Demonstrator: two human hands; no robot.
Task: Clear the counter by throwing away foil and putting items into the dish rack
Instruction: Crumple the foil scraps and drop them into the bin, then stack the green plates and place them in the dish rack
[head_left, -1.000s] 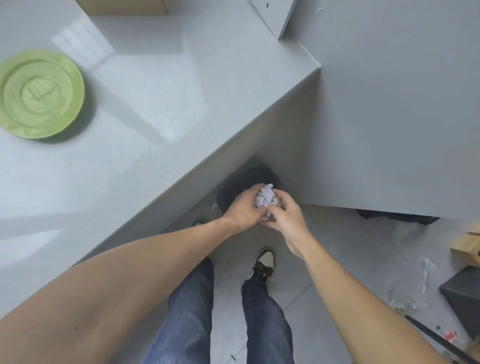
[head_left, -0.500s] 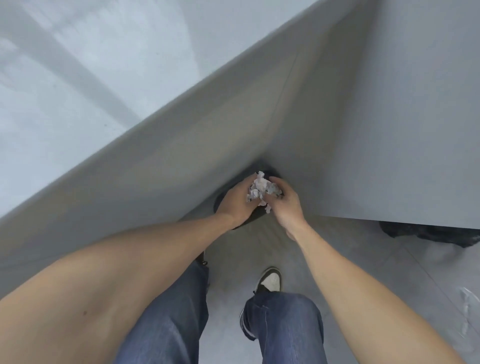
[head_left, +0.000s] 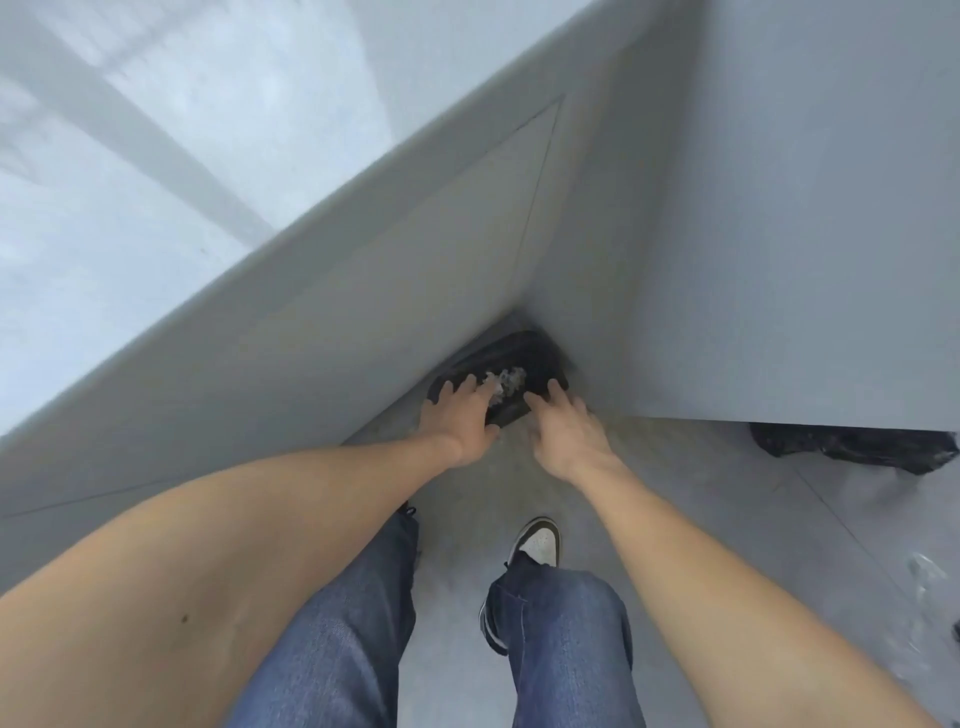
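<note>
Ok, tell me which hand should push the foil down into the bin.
Left, probably. The left hand has its fingertips right beside the foil ball in the black bin. The right hand is open too, but farther off.

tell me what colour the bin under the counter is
Black, seen in the head view.

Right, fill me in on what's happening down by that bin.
A person is bent over a black bin tucked in the corner where the counter meets the wall. Both hands are spread open above it: the left hand at its near left edge, the right hand at its near right. A crumpled ball of foil sits between them in the bin's opening, apparently just let go. It is blurred, so whether a fingertip touches it is unclear.
</note>
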